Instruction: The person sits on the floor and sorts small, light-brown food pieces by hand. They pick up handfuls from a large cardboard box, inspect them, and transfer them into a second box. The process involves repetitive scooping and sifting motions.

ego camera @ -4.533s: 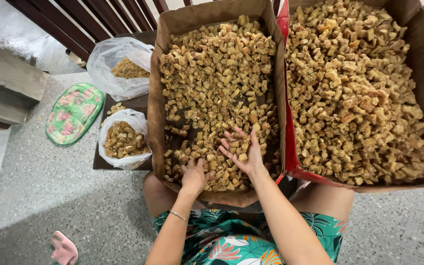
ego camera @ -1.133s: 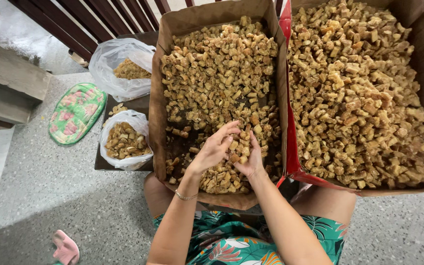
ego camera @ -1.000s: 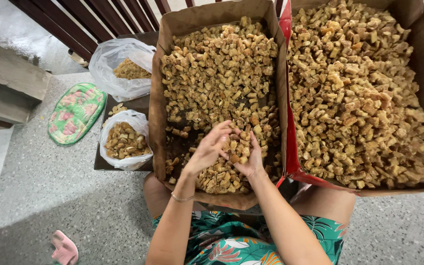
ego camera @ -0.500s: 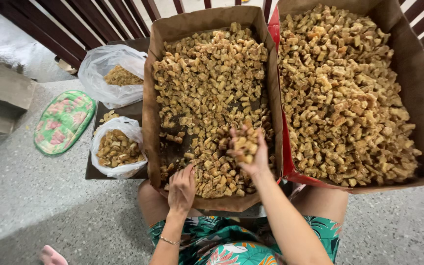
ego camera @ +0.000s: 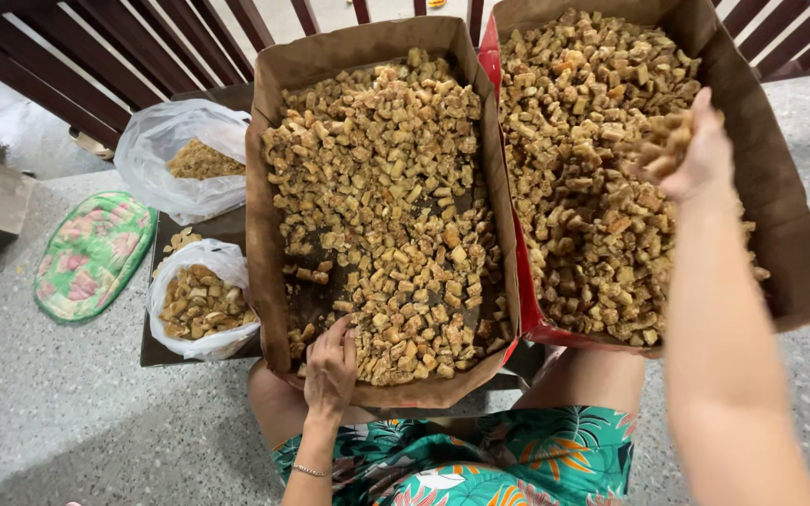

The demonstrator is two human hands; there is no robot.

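Cupping a handful of golden-brown fried chunks (ego camera: 660,150), the right hand (ego camera: 696,155) is hovering over the right box (ego camera: 803,272), fingers curled round them. The chunks are looking crisp, rough and uneven, blurred where they sit in the palm. The left hand (ego camera: 331,367) is resting at the near end of the left box (ego camera: 264,281), fingers loosely bent and touching the pieces there; whether it is gripping any is hard to tell. Both boxes are lying filled, the left one showing dark bare patches. Two clear bags (ego camera: 189,164) of bits are sitting on a dark tray (ego camera: 157,351), their contents partly veiled by plastic. A flowered mat (ego camera: 91,253) is lying on the speckled floor (ego camera: 67,422), beside a dark railing (ego camera: 142,52).
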